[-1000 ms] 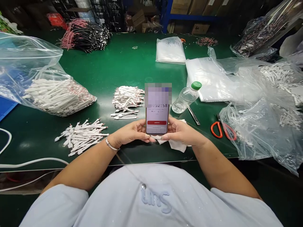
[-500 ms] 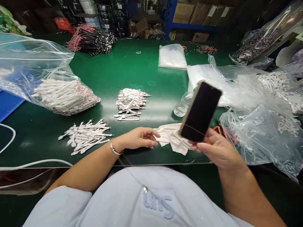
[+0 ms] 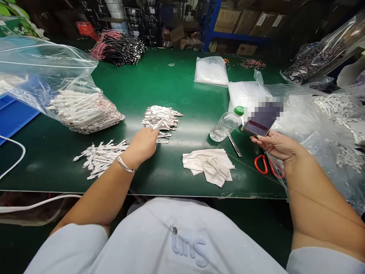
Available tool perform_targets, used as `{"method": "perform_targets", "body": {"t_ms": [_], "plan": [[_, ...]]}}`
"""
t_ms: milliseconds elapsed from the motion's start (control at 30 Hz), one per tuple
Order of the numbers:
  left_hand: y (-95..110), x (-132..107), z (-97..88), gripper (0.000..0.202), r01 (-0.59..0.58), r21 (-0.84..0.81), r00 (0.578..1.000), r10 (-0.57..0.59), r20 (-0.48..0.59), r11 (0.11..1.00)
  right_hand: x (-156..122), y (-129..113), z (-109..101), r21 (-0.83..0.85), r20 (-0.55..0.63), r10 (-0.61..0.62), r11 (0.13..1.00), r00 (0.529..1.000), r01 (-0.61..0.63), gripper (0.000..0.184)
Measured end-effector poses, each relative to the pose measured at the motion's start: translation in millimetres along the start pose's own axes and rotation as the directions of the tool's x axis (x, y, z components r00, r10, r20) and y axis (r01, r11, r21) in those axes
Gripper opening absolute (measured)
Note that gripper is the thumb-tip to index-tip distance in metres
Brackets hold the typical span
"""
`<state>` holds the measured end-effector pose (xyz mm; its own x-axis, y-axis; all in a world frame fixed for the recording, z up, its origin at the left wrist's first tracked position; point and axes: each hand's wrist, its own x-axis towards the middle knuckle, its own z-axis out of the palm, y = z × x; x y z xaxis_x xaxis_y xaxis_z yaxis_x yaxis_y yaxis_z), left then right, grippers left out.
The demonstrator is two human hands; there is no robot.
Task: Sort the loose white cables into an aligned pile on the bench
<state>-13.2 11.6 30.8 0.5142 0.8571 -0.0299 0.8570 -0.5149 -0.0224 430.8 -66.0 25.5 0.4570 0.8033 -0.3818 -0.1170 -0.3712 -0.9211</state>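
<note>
In my right hand [image 3: 275, 144] is a smartphone [image 3: 256, 127], gripped by its near end, its screen lit and partly blurred out. My left hand [image 3: 144, 146] reaches to the near edge of a stacked pile of short white cables [image 3: 161, 115]. Its fingers are curled together, and what they hold, if anything, is hidden beneath them. A looser heap of white cables with connectors [image 3: 99, 158] lies beside my left forearm. Between my hands a crumpled cream cloth [image 3: 209, 163] rests on the green table.
A clear bottle with a green cap [image 3: 226, 125] stands near a utility knife [image 3: 234, 145]. Red-handled scissors [image 3: 261, 164] lie below the phone. Bags of white cables [image 3: 85, 110] flank both sides. Black and pink wires [image 3: 119, 47] and plastic bags [image 3: 212, 72] are farther back.
My right hand has carried the phone right and lowered it, and its screen has lit up. My left hand has moved left and away from the cloth to the stacked white cables.
</note>
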Motion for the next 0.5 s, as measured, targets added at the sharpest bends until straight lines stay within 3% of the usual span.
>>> {"method": "perform_targets", "body": {"t_ms": [233,333,500], "plan": [[-2.6,22.1,-7.0,0.05,0.001,0.075,1.0,-0.001,0.005,0.997,27.7,3.4,9.5,-0.06,-0.044,0.077,0.995,0.996,-0.08,0.024],[-3.9,34.7,-1.9,0.042,-0.064,0.077,0.998,0.065,-0.003,0.995,21.3,3.1,10.7,-0.119,-0.096,0.07,0.99,0.993,-0.082,0.019],[-7.9,46.2,5.9,0.027,-0.084,0.071,0.993,0.089,-0.071,0.994,-8.3,-3.0,9.7,-0.335,-0.234,-0.044,0.941,0.971,-0.038,0.035]]}}
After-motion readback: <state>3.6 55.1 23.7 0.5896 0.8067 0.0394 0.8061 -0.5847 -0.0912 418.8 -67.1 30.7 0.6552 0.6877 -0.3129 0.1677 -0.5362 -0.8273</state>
